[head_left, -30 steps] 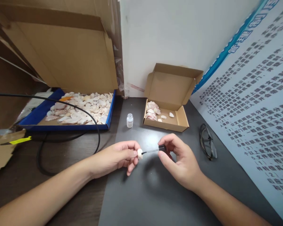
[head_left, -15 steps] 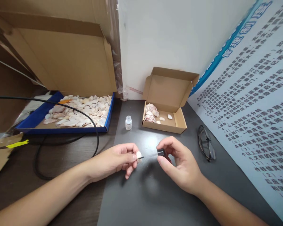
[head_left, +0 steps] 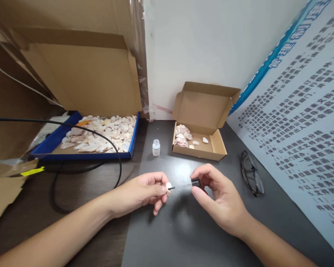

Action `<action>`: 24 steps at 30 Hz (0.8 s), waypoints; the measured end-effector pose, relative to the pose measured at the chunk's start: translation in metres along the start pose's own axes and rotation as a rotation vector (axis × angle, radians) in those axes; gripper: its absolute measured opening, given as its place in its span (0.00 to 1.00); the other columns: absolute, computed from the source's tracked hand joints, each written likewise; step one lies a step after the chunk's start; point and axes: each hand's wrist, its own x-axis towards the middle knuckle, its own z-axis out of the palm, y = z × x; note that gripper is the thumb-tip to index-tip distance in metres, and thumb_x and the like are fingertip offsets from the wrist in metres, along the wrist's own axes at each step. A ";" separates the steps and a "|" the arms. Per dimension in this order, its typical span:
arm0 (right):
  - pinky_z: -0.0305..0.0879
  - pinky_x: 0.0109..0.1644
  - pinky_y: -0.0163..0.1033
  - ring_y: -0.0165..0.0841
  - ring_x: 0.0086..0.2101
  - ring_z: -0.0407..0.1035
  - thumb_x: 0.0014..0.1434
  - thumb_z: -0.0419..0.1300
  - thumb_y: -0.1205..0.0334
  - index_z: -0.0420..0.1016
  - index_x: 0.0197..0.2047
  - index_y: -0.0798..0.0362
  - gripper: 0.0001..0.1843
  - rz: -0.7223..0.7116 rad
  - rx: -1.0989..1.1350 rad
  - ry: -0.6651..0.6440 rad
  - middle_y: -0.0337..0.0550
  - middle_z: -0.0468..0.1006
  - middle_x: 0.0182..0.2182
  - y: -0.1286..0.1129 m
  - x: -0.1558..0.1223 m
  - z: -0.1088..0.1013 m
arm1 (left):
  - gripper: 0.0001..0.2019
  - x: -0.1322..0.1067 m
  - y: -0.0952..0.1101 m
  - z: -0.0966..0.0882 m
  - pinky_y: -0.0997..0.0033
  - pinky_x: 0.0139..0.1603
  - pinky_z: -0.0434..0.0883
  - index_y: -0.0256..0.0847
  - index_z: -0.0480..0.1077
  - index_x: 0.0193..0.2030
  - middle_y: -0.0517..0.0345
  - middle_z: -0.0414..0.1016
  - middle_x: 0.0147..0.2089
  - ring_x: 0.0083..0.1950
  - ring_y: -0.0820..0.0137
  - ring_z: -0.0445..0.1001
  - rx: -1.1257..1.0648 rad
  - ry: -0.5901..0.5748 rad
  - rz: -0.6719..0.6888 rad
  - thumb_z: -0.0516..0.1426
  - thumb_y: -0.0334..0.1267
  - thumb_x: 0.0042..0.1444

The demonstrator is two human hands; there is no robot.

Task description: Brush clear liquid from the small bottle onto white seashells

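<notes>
My left hand (head_left: 143, 193) pinches a small white shell (head_left: 169, 185) between thumb and fingers above the dark mat (head_left: 183, 230). My right hand (head_left: 217, 196) grips the black cap of a thin brush applicator (head_left: 187, 184), whose tip touches the shell. A small clear bottle (head_left: 156, 147) stands open on the mat behind my hands. Further back, a small open cardboard box (head_left: 200, 142) holds a few shells.
A blue tray (head_left: 58, 137) full of several pale shells sits at the left under a large cardboard flap. A black cable (head_left: 111, 142) loops across the brown table. Folded glasses (head_left: 252, 172) lie at the right beside a leaning printed poster (head_left: 303, 129).
The hands keep the same hold on shell and brush, with only slight turning of the shell. The view has shifted a little.
</notes>
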 end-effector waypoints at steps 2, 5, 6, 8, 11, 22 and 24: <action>0.63 0.25 0.33 0.30 0.23 0.63 0.56 0.58 0.68 0.67 0.37 0.48 0.06 0.016 -0.035 0.005 0.35 0.67 0.24 0.000 0.001 0.000 | 0.16 0.000 0.000 0.000 0.74 0.30 0.67 0.38 0.65 0.35 0.61 0.71 0.29 0.25 0.76 0.67 0.002 -0.004 0.001 0.66 0.45 0.52; 0.63 0.24 0.33 0.30 0.24 0.63 0.57 0.58 0.67 0.67 0.37 0.48 0.05 0.014 -0.004 0.019 0.35 0.67 0.25 0.000 0.001 -0.001 | 0.16 0.000 0.000 -0.001 0.75 0.30 0.67 0.38 0.66 0.35 0.61 0.71 0.29 0.25 0.77 0.67 0.005 -0.001 0.003 0.66 0.45 0.53; 0.64 0.24 0.33 0.30 0.23 0.63 0.57 0.58 0.66 0.68 0.38 0.48 0.05 0.006 0.009 0.012 0.35 0.66 0.24 0.000 0.001 -0.001 | 0.16 0.000 0.000 -0.001 0.75 0.30 0.67 0.38 0.66 0.35 0.61 0.71 0.29 0.25 0.77 0.67 0.003 -0.003 0.002 0.66 0.45 0.53; 0.64 0.25 0.34 0.30 0.23 0.63 0.57 0.58 0.67 0.68 0.38 0.48 0.06 -0.006 -0.008 0.000 0.33 0.66 0.23 0.000 0.001 -0.001 | 0.16 0.000 0.000 -0.001 0.75 0.30 0.67 0.38 0.65 0.35 0.61 0.71 0.29 0.25 0.77 0.67 0.001 -0.010 0.004 0.66 0.45 0.54; 0.63 0.25 0.33 0.29 0.23 0.62 0.55 0.57 0.69 0.67 0.37 0.49 0.07 0.003 -0.027 0.005 0.34 0.66 0.25 0.000 0.000 0.000 | 0.15 0.000 -0.001 -0.002 0.75 0.30 0.67 0.38 0.66 0.36 0.62 0.71 0.29 0.25 0.77 0.67 0.002 -0.015 0.010 0.65 0.45 0.54; 0.62 0.25 0.33 0.29 0.23 0.62 0.57 0.57 0.67 0.67 0.38 0.49 0.05 0.036 0.056 -0.019 0.33 0.64 0.24 -0.001 0.001 0.000 | 0.15 0.001 0.001 0.000 0.76 0.30 0.68 0.38 0.66 0.36 0.62 0.71 0.29 0.25 0.77 0.67 0.013 -0.008 0.004 0.65 0.45 0.55; 0.62 0.25 0.33 0.29 0.23 0.62 0.56 0.57 0.67 0.67 0.38 0.49 0.06 0.043 0.017 -0.023 0.32 0.64 0.23 -0.001 0.001 0.001 | 0.15 0.001 0.000 -0.001 0.76 0.29 0.68 0.38 0.66 0.36 0.62 0.71 0.29 0.25 0.77 0.67 0.010 -0.009 0.006 0.65 0.44 0.54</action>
